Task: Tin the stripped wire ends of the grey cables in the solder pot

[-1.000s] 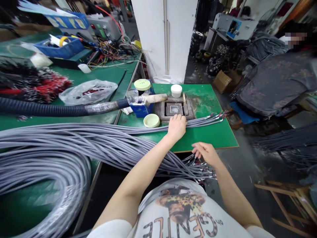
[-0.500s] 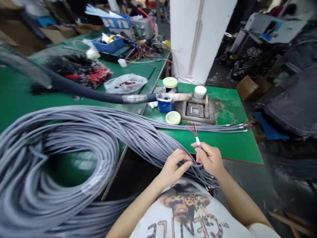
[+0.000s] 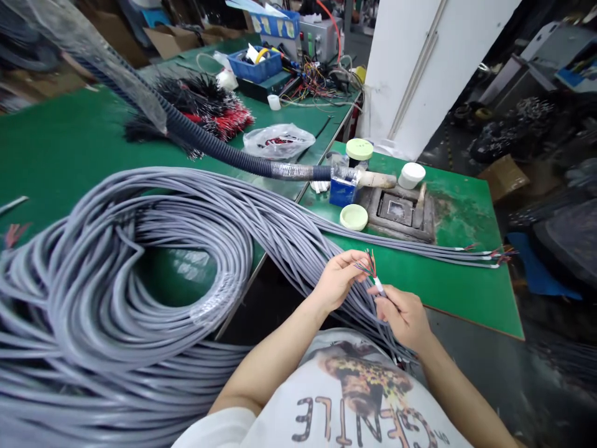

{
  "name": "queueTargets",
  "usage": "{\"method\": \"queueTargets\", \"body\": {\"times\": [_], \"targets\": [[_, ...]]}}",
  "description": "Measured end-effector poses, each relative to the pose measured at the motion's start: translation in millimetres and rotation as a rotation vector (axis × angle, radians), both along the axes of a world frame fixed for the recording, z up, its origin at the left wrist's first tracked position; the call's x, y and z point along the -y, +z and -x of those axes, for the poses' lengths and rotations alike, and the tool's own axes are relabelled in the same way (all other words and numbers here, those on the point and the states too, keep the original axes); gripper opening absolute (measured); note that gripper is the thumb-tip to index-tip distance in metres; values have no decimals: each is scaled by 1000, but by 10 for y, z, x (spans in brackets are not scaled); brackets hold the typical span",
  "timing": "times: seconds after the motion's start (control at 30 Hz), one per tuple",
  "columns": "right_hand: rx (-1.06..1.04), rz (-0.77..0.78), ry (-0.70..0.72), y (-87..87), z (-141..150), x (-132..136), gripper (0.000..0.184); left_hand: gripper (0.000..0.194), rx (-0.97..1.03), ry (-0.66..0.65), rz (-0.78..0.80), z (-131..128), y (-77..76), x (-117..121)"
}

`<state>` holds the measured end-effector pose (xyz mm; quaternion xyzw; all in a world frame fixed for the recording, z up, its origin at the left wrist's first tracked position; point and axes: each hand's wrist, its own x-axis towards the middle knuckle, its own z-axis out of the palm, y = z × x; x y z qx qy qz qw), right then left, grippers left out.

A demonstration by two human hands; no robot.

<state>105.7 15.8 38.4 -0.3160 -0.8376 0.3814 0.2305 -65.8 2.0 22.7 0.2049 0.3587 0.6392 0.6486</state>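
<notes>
My right hand [image 3: 405,316] is closed around a grey cable just below its white-wrapped end [image 3: 379,285]. From that end, thin coloured wires [image 3: 370,265] fan upward. My left hand [image 3: 342,277] has come up beside them, its thumb and fingers pinched on the wires from the left. Beneath both hands runs a thick bundle of grey cables [image 3: 280,239], which leads back to a large coil [image 3: 153,186] on the green table. Several separate cables [image 3: 410,249] lie across the small green board, their stripped ends [image 3: 501,255] pointing right.
A soldering pot [image 3: 396,210] sits in a stained block on the board [image 3: 466,292]. Around it are a blue box [image 3: 342,191], a pale green lid [image 3: 353,217] and a white tub [image 3: 411,176]. A dark corrugated hose [image 3: 209,144] hangs across the table. A plastic bag [image 3: 278,142] lies behind.
My left hand has risen from the cable bundle to the coloured wires and closed on them. My right hand keeps its hold on the cable. The view has swung left.
</notes>
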Motion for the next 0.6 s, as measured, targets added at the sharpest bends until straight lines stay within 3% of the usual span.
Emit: {"method": "queueTargets", "body": {"times": [0.27, 0.6], "targets": [[13, 25, 45, -5, -34, -1, 25, 25, 83, -166, -55, 0, -38, -62], [26, 10, 77, 35, 2, -3, 25, 26, -1, -171, -209, 72, -63, -64]]}}
